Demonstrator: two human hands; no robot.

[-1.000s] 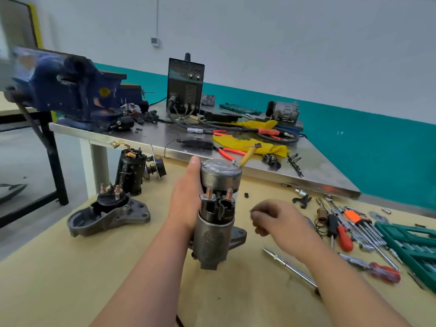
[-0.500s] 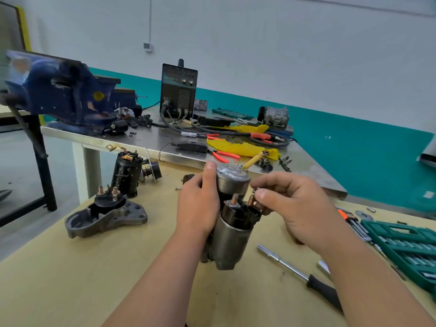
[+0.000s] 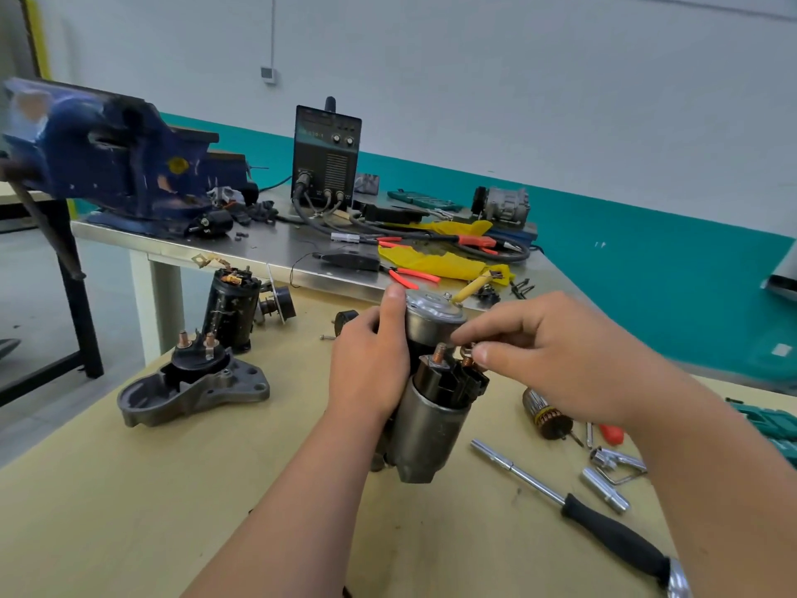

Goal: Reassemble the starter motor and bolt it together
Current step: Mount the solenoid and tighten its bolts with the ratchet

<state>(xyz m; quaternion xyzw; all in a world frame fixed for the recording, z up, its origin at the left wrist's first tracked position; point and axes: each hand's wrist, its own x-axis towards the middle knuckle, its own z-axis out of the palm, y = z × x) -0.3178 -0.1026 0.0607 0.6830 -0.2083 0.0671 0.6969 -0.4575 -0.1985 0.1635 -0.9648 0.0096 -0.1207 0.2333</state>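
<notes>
Since a second ago, the right hand (image 3: 560, 360) has been brought from beside the starter motor (image 3: 431, 420) up to its solenoid stud (image 3: 466, 359), which is pinched between thumb and forefinger; whether a nut sits under them cannot be told. The motor is gripped upright by the left hand (image 3: 371, 364), between both hands. The housing appears joined, while terminal fastening and bolting are judged still to be left.

I see a grey motor (image 3: 431, 420) with a black cap (image 3: 448, 381) and copper studs (image 3: 439, 353) on my tan table (image 3: 129, 489). Far left, the vise (image 3: 112, 166) is blue. On the silver bench (image 3: 276, 248) lie a yellow cloth (image 3: 435, 263) and red-handled pliers (image 3: 414, 276). The welder (image 3: 326, 153) is black. The wall (image 3: 517, 101) is white over a teal band (image 3: 647, 261).
</notes>
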